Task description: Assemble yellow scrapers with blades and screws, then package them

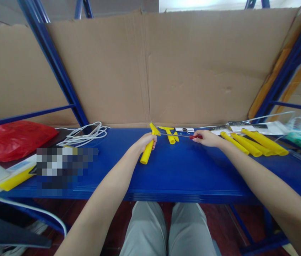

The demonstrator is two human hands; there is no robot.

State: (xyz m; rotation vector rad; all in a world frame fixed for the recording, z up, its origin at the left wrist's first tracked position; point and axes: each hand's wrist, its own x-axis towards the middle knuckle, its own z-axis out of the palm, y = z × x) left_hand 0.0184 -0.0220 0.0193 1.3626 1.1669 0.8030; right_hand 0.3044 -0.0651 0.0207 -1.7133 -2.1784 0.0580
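My left hand (147,141) is wrapped round a yellow scraper-like tool (147,153) with a thick tubular handle, its wider head tilted up and away from me. In my right hand (205,138) is a screwdriver (192,137) with a red handle. Its long thin shaft points left, and the tip reaches the head of the yellow tool; whether it sits in a screw is too small to tell. Just behind the shaft a second yellow tool (171,138) lies on the blue table (182,174), beside a small flat yellow piece (176,137).
Several yellow tubular handles (254,142) lie at the right, near white-and-black packets (248,126). A coiled white cable (89,134) and a red plastic bag (14,138) are at the left. Cardboard (193,67) walls off the back between blue metal posts (57,67).
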